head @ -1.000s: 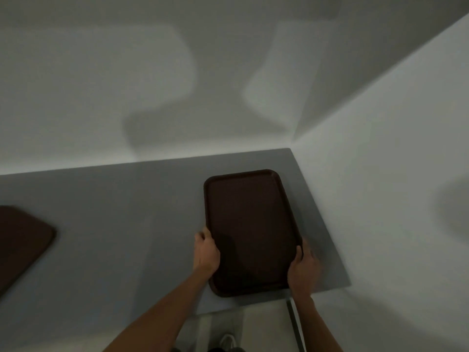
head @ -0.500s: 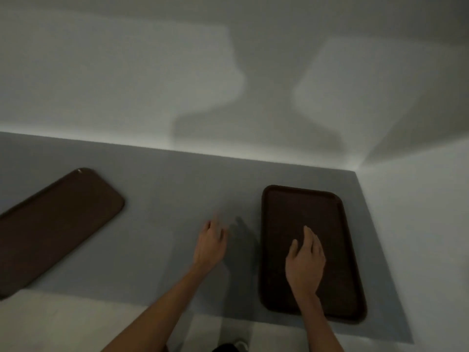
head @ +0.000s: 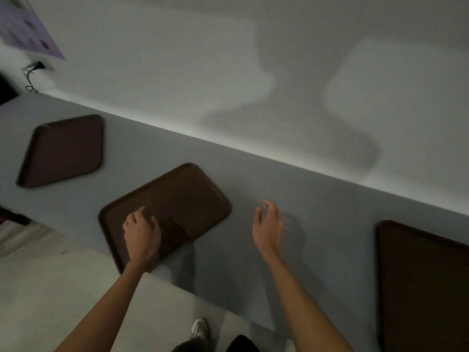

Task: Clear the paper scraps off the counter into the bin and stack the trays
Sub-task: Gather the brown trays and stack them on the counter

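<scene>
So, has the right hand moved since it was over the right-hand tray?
Yes. The right hand has gone left, off the right tray, and is now over bare counter between it and the middle tray.

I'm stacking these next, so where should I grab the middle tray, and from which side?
Take the middle tray by its two long rims, reaching in from the front edge of the counter. It lies flat and turned at an angle, so your left hand, resting on it, suits the far rim and your free right hand the nearer one.
</scene>
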`<state>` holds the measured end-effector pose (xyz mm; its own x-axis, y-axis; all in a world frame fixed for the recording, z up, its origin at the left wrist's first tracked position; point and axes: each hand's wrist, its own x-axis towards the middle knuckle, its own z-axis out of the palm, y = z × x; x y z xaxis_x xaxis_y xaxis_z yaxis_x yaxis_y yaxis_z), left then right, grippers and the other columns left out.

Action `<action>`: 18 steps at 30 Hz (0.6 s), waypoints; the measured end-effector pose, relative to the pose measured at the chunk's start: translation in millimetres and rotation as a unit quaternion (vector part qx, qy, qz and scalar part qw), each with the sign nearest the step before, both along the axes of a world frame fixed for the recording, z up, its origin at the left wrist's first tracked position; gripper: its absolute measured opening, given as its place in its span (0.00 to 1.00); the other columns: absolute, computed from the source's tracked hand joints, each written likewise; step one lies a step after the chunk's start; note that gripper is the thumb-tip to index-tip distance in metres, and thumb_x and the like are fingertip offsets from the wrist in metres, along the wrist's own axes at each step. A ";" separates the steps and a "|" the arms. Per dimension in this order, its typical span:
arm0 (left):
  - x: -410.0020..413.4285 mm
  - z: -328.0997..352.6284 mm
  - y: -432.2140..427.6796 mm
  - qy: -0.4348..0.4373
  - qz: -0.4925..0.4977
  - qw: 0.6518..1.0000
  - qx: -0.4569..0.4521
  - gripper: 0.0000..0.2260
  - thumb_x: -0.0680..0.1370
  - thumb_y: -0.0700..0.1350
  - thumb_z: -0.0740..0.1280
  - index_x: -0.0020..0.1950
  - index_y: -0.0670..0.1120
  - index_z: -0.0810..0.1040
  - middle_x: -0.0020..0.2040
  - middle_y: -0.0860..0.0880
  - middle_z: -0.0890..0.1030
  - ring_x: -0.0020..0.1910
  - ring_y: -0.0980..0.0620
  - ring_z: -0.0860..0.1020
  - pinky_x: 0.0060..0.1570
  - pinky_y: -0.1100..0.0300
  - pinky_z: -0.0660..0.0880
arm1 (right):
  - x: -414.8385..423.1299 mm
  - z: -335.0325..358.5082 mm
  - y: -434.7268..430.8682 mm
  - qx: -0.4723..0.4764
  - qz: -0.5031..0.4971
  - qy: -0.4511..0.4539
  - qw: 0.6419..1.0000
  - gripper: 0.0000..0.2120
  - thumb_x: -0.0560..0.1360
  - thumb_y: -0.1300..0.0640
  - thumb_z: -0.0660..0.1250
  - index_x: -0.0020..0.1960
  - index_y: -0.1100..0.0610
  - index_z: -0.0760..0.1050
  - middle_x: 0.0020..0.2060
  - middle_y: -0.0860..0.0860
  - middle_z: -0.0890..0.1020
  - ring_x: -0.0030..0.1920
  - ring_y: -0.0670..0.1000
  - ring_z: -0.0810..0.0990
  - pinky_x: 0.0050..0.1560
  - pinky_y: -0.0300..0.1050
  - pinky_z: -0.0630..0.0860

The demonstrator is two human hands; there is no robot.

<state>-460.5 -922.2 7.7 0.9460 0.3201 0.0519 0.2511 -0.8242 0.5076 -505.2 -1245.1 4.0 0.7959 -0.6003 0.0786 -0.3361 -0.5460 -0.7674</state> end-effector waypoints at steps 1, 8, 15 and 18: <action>11.2 -3.6 24.5 0.011 0.007 1.000 0.010 0.21 0.82 0.45 0.65 0.74 0.41 0.69 0.70 0.35 0.71 0.69 0.30 0.68 0.66 0.34 0.70 | 12.6 -3.4 18.5 0.020 0.003 0.015 1.000 0.11 0.83 0.55 0.66 0.63 0.58 0.76 0.57 0.59 0.83 0.55 0.63 0.83 0.54 0.54 0.77; 92.4 -26.9 147.3 0.104 -0.056 0.991 0.058 0.25 0.81 0.38 0.63 0.78 0.36 0.65 0.74 0.32 0.68 0.73 0.31 0.66 0.73 0.36 0.65 | 53.2 -30.0 112.5 0.064 -0.016 0.216 0.974 0.24 0.84 0.40 0.63 0.58 0.63 0.76 0.54 0.64 0.83 0.55 0.65 0.84 0.52 0.55 0.79; 164.3 -47.8 174.6 0.233 -0.153 0.957 0.077 0.21 0.85 0.46 0.61 0.76 0.38 0.69 0.69 0.31 0.75 0.69 0.32 0.73 0.70 0.43 0.68 | 57.1 -97.6 166.5 0.092 -0.003 0.286 0.954 0.20 0.78 0.38 0.65 0.52 0.56 0.75 0.45 0.57 0.86 0.40 0.57 0.88 0.44 0.53 0.86; 172.2 -49.4 166.9 0.209 -0.175 0.961 0.055 0.11 0.84 0.47 0.64 0.57 0.41 0.80 0.54 0.36 0.82 0.58 0.34 0.79 0.57 0.45 0.74 | 51.8 -51.5 169.4 0.125 -0.037 0.259 0.957 0.10 0.83 0.52 0.64 0.54 0.58 0.68 0.48 0.59 0.86 0.37 0.58 0.88 0.34 0.47 0.83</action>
<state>-288.3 -755.3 -41.7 0.9403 -0.0074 -0.3402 0.1112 -0.9382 0.3279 -453.4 -1075.6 -47.4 0.6442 -0.6045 -0.4685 -0.7371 -0.3273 -0.5912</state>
